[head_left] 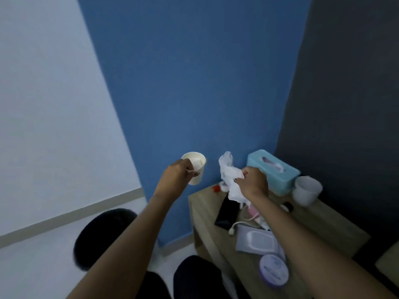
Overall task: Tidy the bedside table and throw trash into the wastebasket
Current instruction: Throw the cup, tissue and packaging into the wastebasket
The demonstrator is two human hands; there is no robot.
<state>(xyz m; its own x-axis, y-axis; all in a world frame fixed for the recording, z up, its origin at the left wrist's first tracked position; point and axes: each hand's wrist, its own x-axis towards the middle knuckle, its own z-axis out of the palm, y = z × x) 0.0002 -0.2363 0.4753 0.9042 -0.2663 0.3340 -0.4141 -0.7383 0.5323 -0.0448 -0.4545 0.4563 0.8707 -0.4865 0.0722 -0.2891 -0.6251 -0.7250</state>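
Observation:
My left hand point(176, 176) grips a white paper cup point(197, 169) with crumpled paper inside, held in the air left of the wooden bedside table point(203, 210). My right hand point(253, 182) holds a crumpled white tissue point(230, 176) above the table's back left part. The black wastebasket point(98, 236) stands on the floor to the left of the table, partly hidden by my left forearm.
On the table lie a teal tissue box point(273, 170), a second white cup point(306, 190), a black phone point(227, 212), a white cable point(239, 224), a wet-wipes pack point(257, 240), a round purple-lidded jar point(273, 271) and a small red item point(216, 188). A blue wall stands right behind.

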